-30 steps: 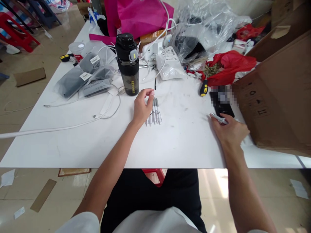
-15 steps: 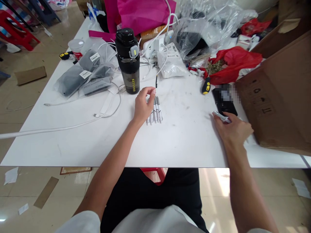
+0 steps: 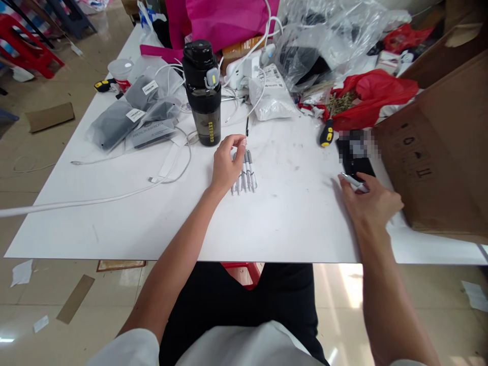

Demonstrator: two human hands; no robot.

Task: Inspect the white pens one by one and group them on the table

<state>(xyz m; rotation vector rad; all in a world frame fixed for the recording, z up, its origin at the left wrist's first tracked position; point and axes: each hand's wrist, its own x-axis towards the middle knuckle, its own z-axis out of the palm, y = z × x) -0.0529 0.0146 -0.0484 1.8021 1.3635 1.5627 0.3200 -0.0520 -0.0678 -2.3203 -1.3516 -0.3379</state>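
Note:
My left hand (image 3: 229, 161) is over the table, thumb and forefinger closed in a pinch. A thin black piece (image 3: 247, 127) shows just beyond those fingertips; whether they hold it I cannot tell. Partly behind this hand, several white pens with grey ends (image 3: 249, 173) lie side by side on the white table (image 3: 282, 229). Over at the right, my right hand (image 3: 369, 203) grips a white pen (image 3: 355, 183) between thumb and fingers, low over the table. A black phone-like object (image 3: 356, 157), partly pixelated, lies just beyond that hand.
A black drink bottle (image 3: 204, 96) stands beyond my left hand. Bagged items (image 3: 114, 124) and white cables (image 3: 114, 197) lie to the left. A yellow-black screwdriver (image 3: 327, 133), red bag (image 3: 389, 96) and plastic-wrapped parcel (image 3: 271, 96) lie farther back. A cardboard box (image 3: 446, 152) borders the right.
The whole view has shifted slightly, the right side moving a little rightward in the picture. Both hands keep much the same pose, and the right still has its pen.

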